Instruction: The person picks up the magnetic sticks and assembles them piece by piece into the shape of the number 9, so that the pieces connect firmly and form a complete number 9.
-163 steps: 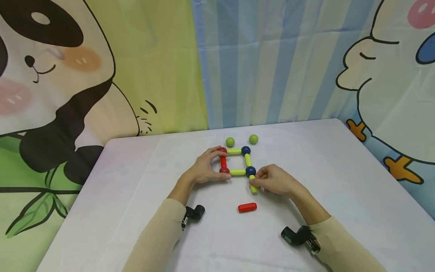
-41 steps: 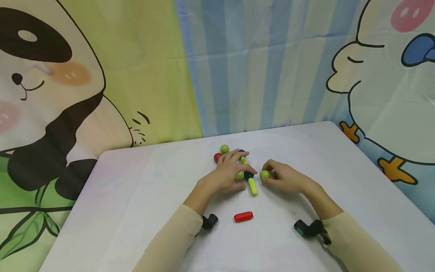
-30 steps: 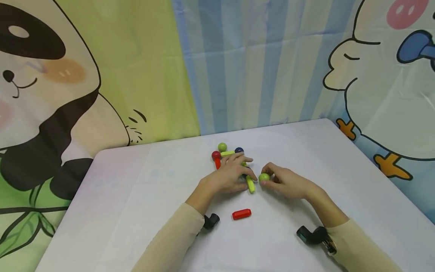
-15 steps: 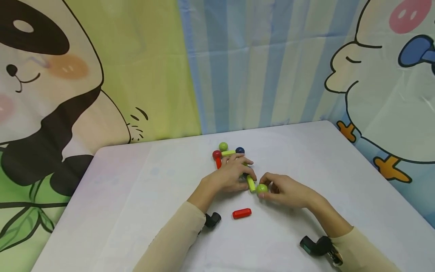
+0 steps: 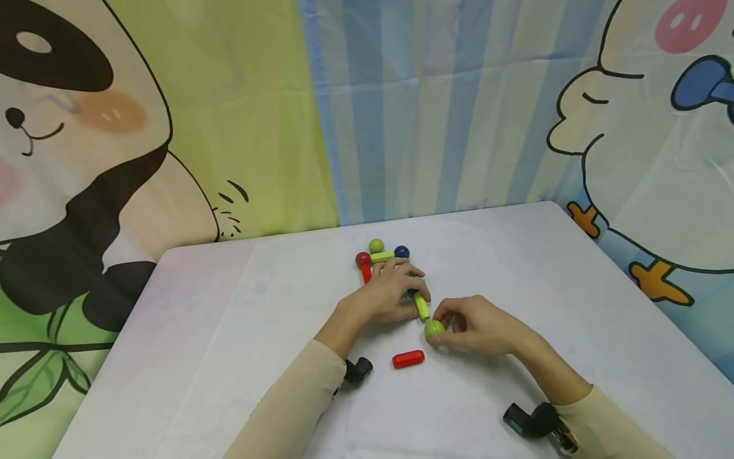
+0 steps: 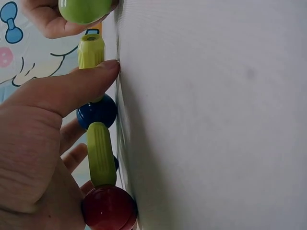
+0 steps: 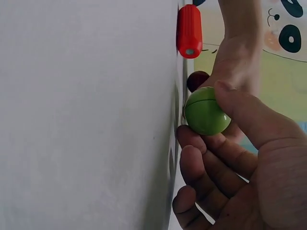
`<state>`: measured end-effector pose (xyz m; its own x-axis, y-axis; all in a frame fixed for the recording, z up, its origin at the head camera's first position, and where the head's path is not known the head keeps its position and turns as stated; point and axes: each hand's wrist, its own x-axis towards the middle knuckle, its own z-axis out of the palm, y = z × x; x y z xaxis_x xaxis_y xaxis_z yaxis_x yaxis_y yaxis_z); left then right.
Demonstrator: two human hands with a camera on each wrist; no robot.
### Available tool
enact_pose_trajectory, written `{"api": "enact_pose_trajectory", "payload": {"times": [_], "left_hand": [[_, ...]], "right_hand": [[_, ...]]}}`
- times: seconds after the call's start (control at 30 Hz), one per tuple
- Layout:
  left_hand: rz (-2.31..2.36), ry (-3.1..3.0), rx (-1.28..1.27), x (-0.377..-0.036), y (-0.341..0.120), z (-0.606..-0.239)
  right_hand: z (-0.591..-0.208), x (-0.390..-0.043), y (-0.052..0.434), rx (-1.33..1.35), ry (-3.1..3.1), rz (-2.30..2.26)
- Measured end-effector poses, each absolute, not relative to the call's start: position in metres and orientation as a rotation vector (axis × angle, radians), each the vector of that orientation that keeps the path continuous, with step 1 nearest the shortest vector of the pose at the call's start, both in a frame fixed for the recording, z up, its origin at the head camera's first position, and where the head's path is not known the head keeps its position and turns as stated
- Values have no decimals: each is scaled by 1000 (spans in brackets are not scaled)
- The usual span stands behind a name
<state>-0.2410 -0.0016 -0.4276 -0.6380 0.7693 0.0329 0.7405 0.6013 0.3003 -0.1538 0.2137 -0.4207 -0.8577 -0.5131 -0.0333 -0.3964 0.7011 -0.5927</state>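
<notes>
A flat frame of coloured rods and balls lies on the table, partly hidden under my left hand [image 5: 387,294]. A red ball [image 5: 363,259], a yellow-green rod [image 5: 383,257] and a blue ball [image 5: 402,252] show at its far side. My left hand grips the front yellow-green rod [image 6: 90,51] near a blue ball [image 6: 97,112], thumb across it and fingers behind. That rod's free end, with a hole in its tip, points towards the green ball [image 5: 434,329]. My right hand [image 5: 478,326] pinches this ball between thumb and fingers, just off the rod's end.
A loose red rod [image 5: 408,359] lies in front of the hands. Another green ball [image 5: 376,246] rests by the frame's far red corner. The white table [image 5: 258,382] meets a patterned curtain [image 5: 401,127] at its back edge.
My right hand has left the front rod, taken a green ball from the far side and brought it to the rod's end. My left hand has shifted from the red side onto the front rod.
</notes>
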Motion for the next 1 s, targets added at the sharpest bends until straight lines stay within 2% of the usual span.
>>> {"api": "enact_pose_trajectory", "payload": {"times": [0.77,1.0], "left_hand": [[460,2747,1304,-244,-7,-424],[498,2846,1063,-251,-41,-413]], "right_hand": [[-426,-160,203,-679,2763,-957],[-421,-163,200,-711,2699,-932]]}}
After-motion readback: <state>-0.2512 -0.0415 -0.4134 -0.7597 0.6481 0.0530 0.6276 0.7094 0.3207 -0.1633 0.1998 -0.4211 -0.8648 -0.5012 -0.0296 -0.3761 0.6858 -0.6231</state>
